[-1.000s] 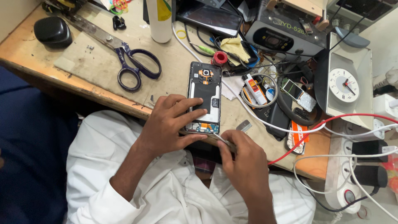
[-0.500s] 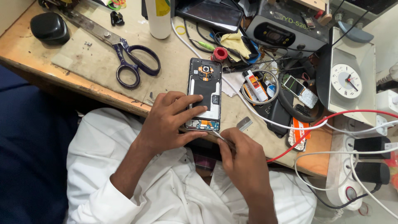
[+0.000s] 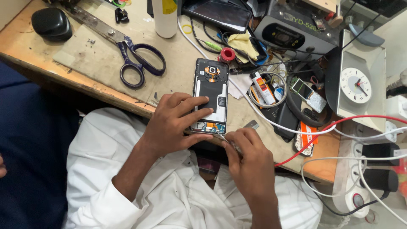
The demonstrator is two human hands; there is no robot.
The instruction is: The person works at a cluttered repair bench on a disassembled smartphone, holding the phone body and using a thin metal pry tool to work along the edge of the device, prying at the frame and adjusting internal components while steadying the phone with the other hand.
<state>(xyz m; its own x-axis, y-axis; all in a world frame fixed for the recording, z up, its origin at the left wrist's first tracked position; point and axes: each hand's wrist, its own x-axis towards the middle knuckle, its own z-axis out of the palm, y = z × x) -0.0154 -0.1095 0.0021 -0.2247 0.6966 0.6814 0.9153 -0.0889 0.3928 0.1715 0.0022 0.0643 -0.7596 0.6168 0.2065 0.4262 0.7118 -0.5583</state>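
The wooden workbench (image 3: 63, 63) fills the upper part of the view, worn along its near edge and crowded toward the right. At the far right stands a white box with a clock face (image 3: 356, 85), and behind the middle sits a grey bench instrument (image 3: 288, 34) with a dark display. A white cylindrical bottle (image 3: 165, 17) stands upright near the back edge. Large scissors (image 3: 127, 53) with dark purple handles lie flat on the left part of the bench, blades pointing up-left, and a black rounded case (image 3: 51, 24) rests in the far left corner. A red cable (image 3: 339, 125) and several white ones cross the right side.

The opened phone (image 3: 210, 95) lies flat near the front edge of the bench, back cover off (its black interior, camera module and small circuit board at the lower end all show). The left hand (image 3: 176, 125) is clamped on the phone's lower half, fingers spread over its face and thumb under the bottom edge. The right hand (image 3: 250, 163) is closed around a thin metal tool (image 3: 222, 138), whose tip touches the phone's lower right corner. A small red spool (image 3: 227, 55) sits just beyond the phone's top end.
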